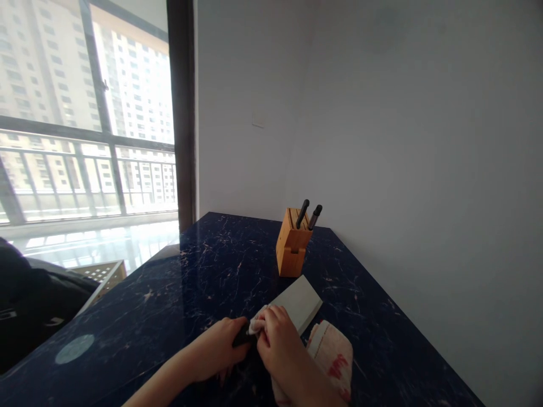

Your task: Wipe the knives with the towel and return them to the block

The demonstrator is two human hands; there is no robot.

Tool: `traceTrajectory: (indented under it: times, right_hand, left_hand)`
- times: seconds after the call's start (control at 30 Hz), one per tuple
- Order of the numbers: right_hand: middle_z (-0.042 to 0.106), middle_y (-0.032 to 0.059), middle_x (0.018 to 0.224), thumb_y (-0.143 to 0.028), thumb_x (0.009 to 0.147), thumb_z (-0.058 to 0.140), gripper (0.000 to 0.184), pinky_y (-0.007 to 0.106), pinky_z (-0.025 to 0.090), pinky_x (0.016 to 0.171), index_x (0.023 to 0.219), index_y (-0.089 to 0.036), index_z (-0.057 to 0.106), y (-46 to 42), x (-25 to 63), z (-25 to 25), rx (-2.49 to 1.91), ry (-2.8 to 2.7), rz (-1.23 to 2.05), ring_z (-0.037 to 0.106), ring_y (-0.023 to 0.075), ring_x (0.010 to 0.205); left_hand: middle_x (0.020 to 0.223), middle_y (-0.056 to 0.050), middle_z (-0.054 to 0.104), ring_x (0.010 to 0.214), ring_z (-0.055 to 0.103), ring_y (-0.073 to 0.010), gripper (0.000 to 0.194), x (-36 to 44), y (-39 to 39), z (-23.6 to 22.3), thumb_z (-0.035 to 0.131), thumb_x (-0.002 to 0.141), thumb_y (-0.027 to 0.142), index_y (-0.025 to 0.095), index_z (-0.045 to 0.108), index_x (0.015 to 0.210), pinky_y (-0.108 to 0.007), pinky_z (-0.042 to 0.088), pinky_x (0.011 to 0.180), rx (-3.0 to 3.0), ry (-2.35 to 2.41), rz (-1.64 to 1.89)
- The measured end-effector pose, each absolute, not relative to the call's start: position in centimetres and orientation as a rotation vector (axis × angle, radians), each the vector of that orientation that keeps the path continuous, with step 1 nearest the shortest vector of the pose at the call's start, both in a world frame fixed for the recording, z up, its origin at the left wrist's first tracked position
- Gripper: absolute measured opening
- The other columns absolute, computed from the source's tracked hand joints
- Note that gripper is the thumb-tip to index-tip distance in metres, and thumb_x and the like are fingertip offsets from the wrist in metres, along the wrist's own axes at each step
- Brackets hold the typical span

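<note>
**Left hand (216, 347) grips a cleaver (299, 302) while right hand (280, 350) pinches a white cloth (257, 323) against its blade**

The left hand is closed tightly around the cleaver's black handle (242, 336), with only a short part of the handle showing past the fingers. The broad, pale blade extends from that grip up and away from the person, and whether it touches the counter is hard to tell. Just beside the left hand, the right hand is nearly closed, its fingers (271, 322) folding the cloth over the blade near the handle.

Under and just beyond the right hand lies a red-marked white towel (333, 356), on a dark blue marbled counter (169, 294). Beyond the blade's far end, near it, stands a wooden knife block (292, 243). Two black-handled knives (302, 213) sit in its slotted top, their blades hidden inside. Well beyond the grip, to the left, is a tall window (85, 113).
</note>
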State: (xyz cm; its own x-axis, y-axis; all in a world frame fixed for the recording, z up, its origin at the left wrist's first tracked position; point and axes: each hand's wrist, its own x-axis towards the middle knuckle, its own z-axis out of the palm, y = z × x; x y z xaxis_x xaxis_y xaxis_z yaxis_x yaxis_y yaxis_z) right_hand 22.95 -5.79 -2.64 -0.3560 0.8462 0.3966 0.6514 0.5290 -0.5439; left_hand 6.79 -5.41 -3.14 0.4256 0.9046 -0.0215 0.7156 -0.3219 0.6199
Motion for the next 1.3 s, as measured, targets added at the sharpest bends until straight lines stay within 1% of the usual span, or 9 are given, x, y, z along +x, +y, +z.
traceTrajectory:
  times: [0.1,0.17,0.37,0.53,0.7,0.87,1.0,1.13,1.3]
  right_hand:
    - [0.053,0.003,0.09,0.002,0.07,0.038,0.03,0.031,0.041,0.081,0.086,-0.02,0.052,-5.87,22.88,-2.48,-1.134,-2.103,0.401,0.05,0.0175,0.09]
    - [0.054,0.0031,0.089,0.001,0.072,0.038,0.028,0.03,0.041,0.08,0.083,-0.02,0.053,-6.01,23.09,-2.37,-1.142,-2.12,0.407,0.05,0.0173,0.088]
    - [0.056,0.0033,0.084,0.002,0.07,0.041,0.026,0.029,0.041,0.076,0.078,-0.019,0.053,-5.91,23.54,-2.55,-1.213,-2.169,0.428,0.05,0.0181,0.086]
    - [0.055,0.0048,0.089,0.003,0.072,0.037,0.028,0.029,0.04,0.079,0.083,-0.018,0.054,-5.85,23.15,-2.32,-1.177,-2.157,0.365,0.05,0.0175,0.087]
    - [0.056,0.0052,0.082,0.002,0.069,0.04,0.026,0.029,0.041,0.075,0.076,-0.018,0.054,-6.15,23.59,-2.12,-1.262,-2.212,0.398,0.051,0.0188,0.084]
    - [0.055,0.0045,0.088,0.003,0.073,0.037,0.029,0.029,0.041,0.078,0.082,-0.019,0.054,-5.8,23.03,-2.71,-1.164,-2.128,0.366,0.05,0.0174,0.087]
    - [0.055,0.0056,0.087,0.003,0.07,0.038,0.028,0.03,0.041,0.077,0.08,-0.019,0.054,-6.13,23.1,-2.67,-1.208,-2.167,0.357,0.05,0.0185,0.086]
    - [0.055,0.0056,0.086,0.004,0.068,0.038,0.029,0.03,0.041,0.076,0.077,-0.018,0.054,-6.18,23.33,-2.59,-1.241,-2.187,0.371,0.05,0.0186,0.085]
    - [0.054,0.0037,0.088,0.002,0.069,0.038,0.028,0.03,0.04,0.079,0.082,-0.019,0.052,-5.46,22.8,-2.87,-1.161,-2.121,0.361,0.049,0.0176,0.087]
  left_hand:
    - [0.076,-0.003,0.068,0.061,0.064,-0.0185,0.024,6.82,-5.53,-3.0,0.041,0.077,0.029,0.018,0.055,0.093,-0.025,0.045,0.057,2.07,1.326,0.428]
    - [0.073,-0.002,0.067,0.057,0.064,-0.0178,0.023,6.83,-5.57,-2.9,0.041,0.078,0.03,0.018,0.055,0.092,-0.025,0.044,0.055,2.065,1.336,0.399]
    - [0.084,-0.005,0.067,0.076,0.063,-0.0207,0.02,6.84,-5.52,-2.71,0.046,0.074,0.03,0.018,0.058,0.085,-0.025,0.044,0.064,2.172,1.405,0.403]
    - [0.074,-0.003,0.067,0.058,0.063,-0.0166,0.021,6.76,-5.43,-2.85,0.041,0.077,0.029,0.018,0.055,0.089,-0.023,0.043,0.053,2.1,1.342,0.371]
    - [0.079,-0.004,0.067,0.072,0.063,-0.0193,0.019,6.77,-5.46,-2.94,0.045,0.075,0.032,0.019,0.057,0.083,-0.023,0.043,0.058,2.185,1.399,0.399]
    - [0.071,-0.002,0.067,0.055,0.063,-0.0165,0.021,6.73,-5.48,-2.86,0.041,0.077,0.031,0.018,0.054,0.087,-0.022,0.042,0.047,2.087,1.362,0.363]
    - [0.072,-0.002,0.067,0.059,0.064,-0.017,0.018,6.75,-5.44,-2.89,0.044,0.075,0.029,0.019,0.056,0.084,-0.022,0.043,0.051,2.114,1.372,0.39]
    - [0.067,-0.001,0.066,0.048,0.062,-0.0153,0.02,6.77,-5.47,-3.05,0.042,0.076,0.029,0.019,0.054,0.087,-0.021,0.04,0.043,2.04,1.349,0.349]
    - [0.071,-0.002,0.067,0.057,0.063,-0.0166,0.021,6.84,-5.57,-2.83,0.043,0.076,0.028,0.018,0.056,0.089,-0.023,0.044,0.053,2.095,1.337,0.394]
